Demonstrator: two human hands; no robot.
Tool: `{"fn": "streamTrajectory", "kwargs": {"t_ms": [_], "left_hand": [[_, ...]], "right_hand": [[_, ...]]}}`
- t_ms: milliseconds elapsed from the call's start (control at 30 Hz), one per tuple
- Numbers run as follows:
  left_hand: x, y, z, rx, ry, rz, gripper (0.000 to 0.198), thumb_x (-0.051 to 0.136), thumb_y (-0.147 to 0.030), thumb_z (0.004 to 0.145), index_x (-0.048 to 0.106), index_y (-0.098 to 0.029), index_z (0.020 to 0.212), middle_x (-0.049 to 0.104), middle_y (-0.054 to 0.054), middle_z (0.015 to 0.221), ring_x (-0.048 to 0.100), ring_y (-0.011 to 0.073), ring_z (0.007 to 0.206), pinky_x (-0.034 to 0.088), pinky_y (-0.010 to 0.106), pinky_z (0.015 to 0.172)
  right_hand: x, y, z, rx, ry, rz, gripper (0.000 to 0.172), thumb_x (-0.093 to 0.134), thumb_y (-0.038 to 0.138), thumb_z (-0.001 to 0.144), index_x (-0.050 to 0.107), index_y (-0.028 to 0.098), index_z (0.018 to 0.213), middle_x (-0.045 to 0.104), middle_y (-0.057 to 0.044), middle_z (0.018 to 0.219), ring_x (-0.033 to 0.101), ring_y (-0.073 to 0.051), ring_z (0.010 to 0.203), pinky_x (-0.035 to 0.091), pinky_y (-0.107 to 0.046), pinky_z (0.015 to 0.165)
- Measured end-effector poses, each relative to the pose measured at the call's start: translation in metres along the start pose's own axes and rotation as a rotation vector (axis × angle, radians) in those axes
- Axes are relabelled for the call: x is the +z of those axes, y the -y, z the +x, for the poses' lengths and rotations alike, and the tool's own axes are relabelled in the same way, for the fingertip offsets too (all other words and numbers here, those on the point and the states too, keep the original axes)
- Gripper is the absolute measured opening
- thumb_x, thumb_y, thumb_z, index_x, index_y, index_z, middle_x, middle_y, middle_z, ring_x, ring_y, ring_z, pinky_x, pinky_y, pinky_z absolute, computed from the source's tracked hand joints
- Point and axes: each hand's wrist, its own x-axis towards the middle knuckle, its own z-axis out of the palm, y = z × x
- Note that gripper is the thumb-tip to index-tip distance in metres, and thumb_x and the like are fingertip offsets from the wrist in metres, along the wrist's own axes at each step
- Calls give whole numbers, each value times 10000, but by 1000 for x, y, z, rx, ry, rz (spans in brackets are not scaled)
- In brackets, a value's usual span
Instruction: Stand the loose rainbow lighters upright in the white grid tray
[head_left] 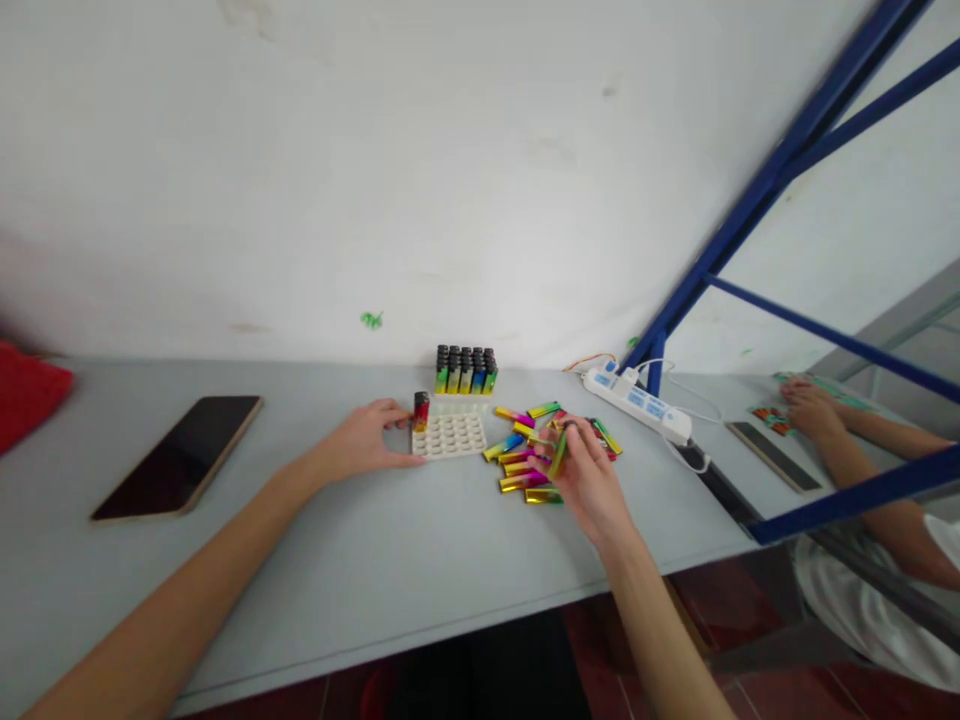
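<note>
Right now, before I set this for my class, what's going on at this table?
A person's left hand is at the left end of a white holed tray, where one red, black-topped lighter stands upright. The right hand holds a yellow-green lighter over a scattered pile of shiny multicoloured lighters. Behind the tray, more black-topped lighters stand upright in a block.

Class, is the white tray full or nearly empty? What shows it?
Nearly empty: one red lighter stands at the left back corner of the tray; other visible holes are bare.

Phone (pixel 178 458), white power strip (pixel 637 401)
</note>
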Motion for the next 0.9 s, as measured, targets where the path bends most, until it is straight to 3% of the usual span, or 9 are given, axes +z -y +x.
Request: {"fn": "streamTrajectory", "kwargs": {"t_ms": [100,200,300,433,600,900], "left_hand": [[-9,2,-3,-7,32,-23,686,896,-729,592,772,-219,1035,753,50,1010,729,289,938,584,391,906],[-16,6,-8,-27,75,-52,690,931,-706,553,744,-217,1002,768,50,992,737,301,919,591,404,881],[-16,3,-10,-29,96,-52,691,954,-672,530,732,-224,1006,774,44,1010,740,303,928,590,402,889],[1,-14,-9,23,97,-49,630,938,-653,606,727,-219,1010,751,47,1011,718,287,935,570,380,891],[22,-31,-8,74,17,-60,591,902,-680,700,733,-221,1032,732,68,1059,697,295,998,557,386,925],[42,-36,-6,73,-50,-6,605,912,-693,737,749,-213,1067,730,83,1074,685,329,1056,548,466,994]], "right_hand": [[25,5,27,45,132,-35,488,862,654,850,608,306,1079,531,96,657,354,-85,478,297,-185,437],[46,2,54,32,157,-170,549,821,749,827,609,274,1004,325,134,582,176,-74,459,146,-195,416],[60,-8,77,-38,135,-356,616,739,833,829,553,247,793,299,116,566,204,-83,474,163,-234,430],[68,-28,94,-173,95,-622,663,628,838,885,456,250,632,390,64,553,340,-114,532,252,-278,504],[62,-46,92,-242,24,-770,598,506,731,929,401,258,579,387,48,547,382,-137,588,284,-307,596],[63,-51,86,-256,66,-844,434,466,558,903,394,263,593,412,40,575,408,-155,619,283,-315,624]]}}
